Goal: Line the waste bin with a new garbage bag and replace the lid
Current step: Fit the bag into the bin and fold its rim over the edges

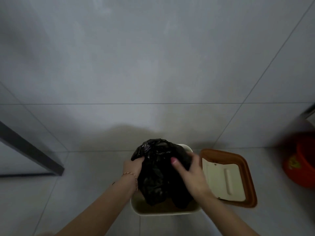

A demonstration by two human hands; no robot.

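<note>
A cream waste bin (163, 213) stands on the tiled floor at the bottom centre. A crumpled black garbage bag (159, 169) bulges up out of its mouth and hides most of the opening. My left hand (132, 166) grips the bag's left side, a thin bracelet on the wrist. My right hand (192, 172) holds the bag's right side, thumb pressed on top. The bin's lid (228, 178), orange-brown rimmed with a cream panel and a handle slot, lies flat on the floor just right of the bin.
A red bucket (301, 163) stands at the right edge, blurred. A dark metal bar (32, 150) slants across the floor on the left. Grey tiled wall rises behind the bin.
</note>
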